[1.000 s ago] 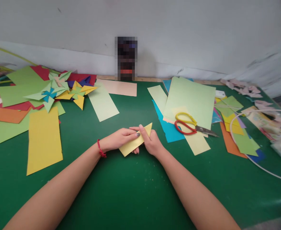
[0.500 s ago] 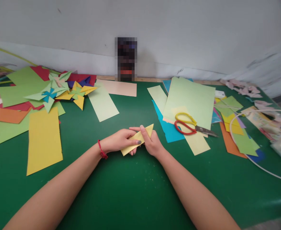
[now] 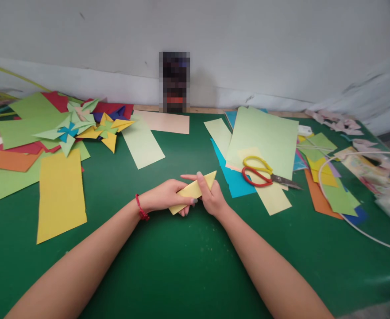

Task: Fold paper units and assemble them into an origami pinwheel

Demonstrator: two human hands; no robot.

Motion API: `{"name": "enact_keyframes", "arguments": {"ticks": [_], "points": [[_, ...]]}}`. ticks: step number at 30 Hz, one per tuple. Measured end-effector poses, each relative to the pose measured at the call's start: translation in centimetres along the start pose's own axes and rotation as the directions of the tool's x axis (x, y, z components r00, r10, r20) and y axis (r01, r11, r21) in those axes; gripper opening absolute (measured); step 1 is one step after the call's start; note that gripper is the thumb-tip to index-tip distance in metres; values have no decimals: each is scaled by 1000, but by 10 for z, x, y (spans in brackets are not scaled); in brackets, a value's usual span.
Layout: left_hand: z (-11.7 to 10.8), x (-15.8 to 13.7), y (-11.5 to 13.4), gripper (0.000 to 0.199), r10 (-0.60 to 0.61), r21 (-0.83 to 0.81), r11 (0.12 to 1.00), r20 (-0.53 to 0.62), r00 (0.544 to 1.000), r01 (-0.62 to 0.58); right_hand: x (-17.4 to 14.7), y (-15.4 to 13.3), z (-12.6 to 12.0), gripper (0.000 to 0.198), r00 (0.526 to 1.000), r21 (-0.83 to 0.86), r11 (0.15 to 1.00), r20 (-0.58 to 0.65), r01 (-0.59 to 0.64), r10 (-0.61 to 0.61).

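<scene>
A folded piece of pale yellow paper (image 3: 188, 191), slim with a pointed upper right end, is held above the table between both my hands. My left hand (image 3: 164, 195) pinches its lower left part, thumb on top and the fingers partly hidden beneath. Toward the pointed end, my right hand (image 3: 212, 195) grips the same paper with the thumb along its face. Scissors (image 3: 259, 173) with one yellow and one red handle lie to the right, on light green sheets (image 3: 268, 135) and a pale yellow strip (image 3: 272, 201).
Folded paper stars (image 3: 106, 128) and coloured sheets pile up at the left, with a yellow sheet (image 3: 62, 195) in front. A blurred dark upright object (image 3: 175, 82) stands against the wall. A white cable (image 3: 321, 181) curves over paper scraps at the right of the green table (image 3: 168, 274).
The folded yellow paper has shifted slightly up and to the right in my hands. My left thumb has slid slightly down along it.
</scene>
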State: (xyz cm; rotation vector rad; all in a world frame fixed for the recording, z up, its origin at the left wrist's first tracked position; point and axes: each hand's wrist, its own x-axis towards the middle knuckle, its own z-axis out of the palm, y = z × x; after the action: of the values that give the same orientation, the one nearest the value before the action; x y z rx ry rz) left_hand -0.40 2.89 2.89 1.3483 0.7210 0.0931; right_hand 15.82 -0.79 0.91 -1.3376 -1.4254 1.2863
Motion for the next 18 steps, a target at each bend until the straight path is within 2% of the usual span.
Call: {"name": "enact_keyframes", "arguments": {"ticks": [11, 18], "points": [[3, -1, 7, 25, -14, 40, 999, -12, 1000, 14, -1, 0, 1, 53, 1000, 5, 1000, 31, 3, -3], [4, -1, 6, 22, -39, 20, 999, -36, 999, 40, -1, -1, 1, 52, 1000, -27, 1000, 4, 10, -10]]}}
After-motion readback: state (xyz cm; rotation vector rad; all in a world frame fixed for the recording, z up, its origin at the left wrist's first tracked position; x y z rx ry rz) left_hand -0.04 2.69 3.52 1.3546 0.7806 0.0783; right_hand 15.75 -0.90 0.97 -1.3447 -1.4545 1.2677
